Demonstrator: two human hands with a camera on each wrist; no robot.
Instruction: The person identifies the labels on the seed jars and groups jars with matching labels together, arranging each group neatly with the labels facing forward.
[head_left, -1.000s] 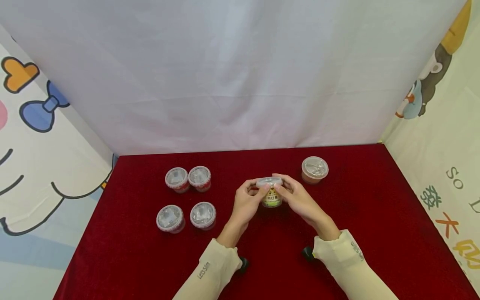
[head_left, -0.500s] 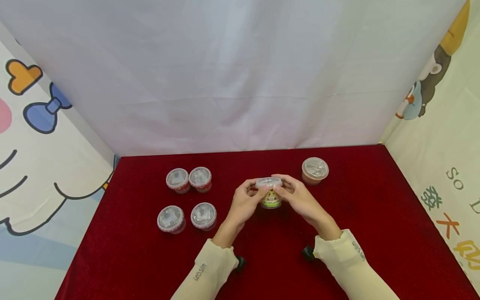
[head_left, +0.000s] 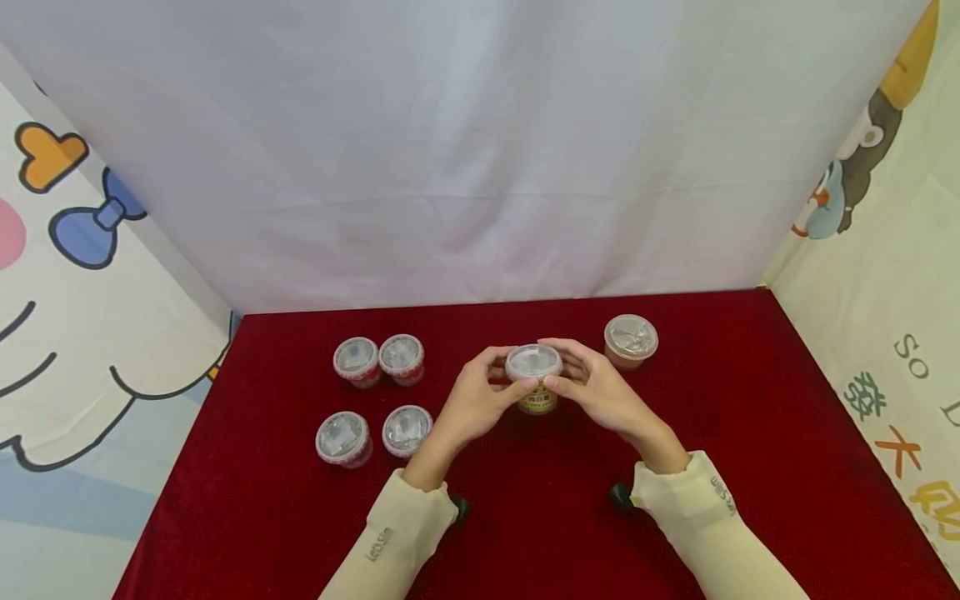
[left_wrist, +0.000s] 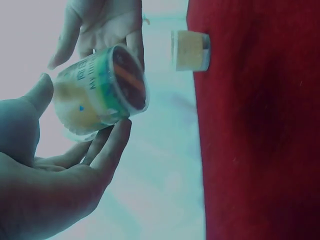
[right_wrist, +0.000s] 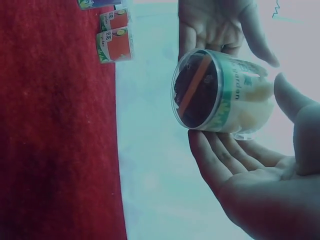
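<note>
A small clear plastic cup (head_left: 538, 399) with a translucent lid and a yellow and green label is held between both hands over the middle of the table. My left hand (head_left: 474, 400) grips its left side, thumb at the front just under the lid and fingers round the back. From the right, my right hand (head_left: 603, 396) grips it the same way, the thumb tips close together. In the left wrist view the cup (left_wrist: 87, 92) shows its base, with dark contents and an orange strip. The right wrist view shows that base of the cup (right_wrist: 197, 92) too.
Several lidded cups with red labels, such as a front one (head_left: 342, 437) and a back one (head_left: 401, 357), stand at the left. Another lidded cup (head_left: 630, 340) stands at the back right. A white curtain (head_left: 480, 250) hangs behind the red-covered table (head_left: 540, 517).
The held cup has tilted, so more of its lid faces the head camera, and has shifted slightly left. Both hands have moved with it; the left forearm has swung left. The other cups stay put.
</note>
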